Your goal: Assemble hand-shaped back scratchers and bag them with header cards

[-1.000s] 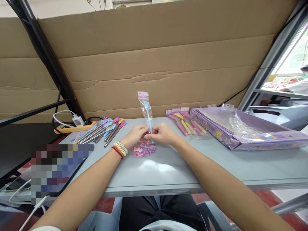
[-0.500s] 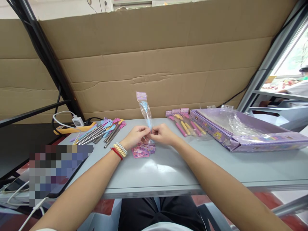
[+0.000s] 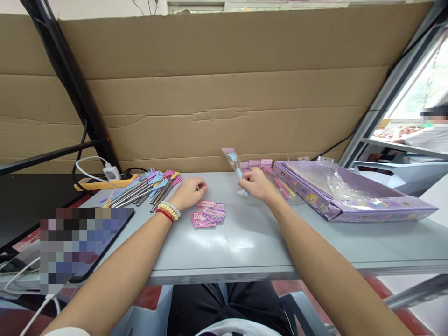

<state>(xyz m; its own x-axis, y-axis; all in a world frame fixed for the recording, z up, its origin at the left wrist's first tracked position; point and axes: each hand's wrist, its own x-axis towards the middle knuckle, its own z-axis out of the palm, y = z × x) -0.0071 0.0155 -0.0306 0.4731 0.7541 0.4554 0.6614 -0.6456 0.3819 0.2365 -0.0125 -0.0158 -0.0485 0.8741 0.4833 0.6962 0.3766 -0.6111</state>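
Observation:
My right hand (image 3: 257, 183) is closed around a clear plastic bag with a light blue back scratcher (image 3: 239, 172) inside. The bag tilts up to the left, its pink header at the top. My left hand (image 3: 191, 192) is empty, its fingers loosely curled with a gap at the thumb, just above the table. Left of it lies a pile of back scratchers (image 3: 140, 190) with metal rods and pink, blue, purple and yellow hand-shaped heads. Several small pink and purple cards (image 3: 209, 214) lie in front of my left hand. Bagged back scratchers (image 3: 283, 186) are partly hidden behind my right hand.
A purple display box (image 3: 332, 210) with crumpled clear plastic stands at the right. On the left are a tablet (image 3: 115, 238), a yellow power strip (image 3: 82, 185) and a white charger (image 3: 112, 172) with cables. A cardboard sheet (image 3: 224, 93) closes the back. Another person (image 3: 429, 130) sits far right.
My right hand has carried the bagged blue back scratcher to the right, toward the other bagged ones. My left hand has let go of it and moved left, uncovering more of the cards.

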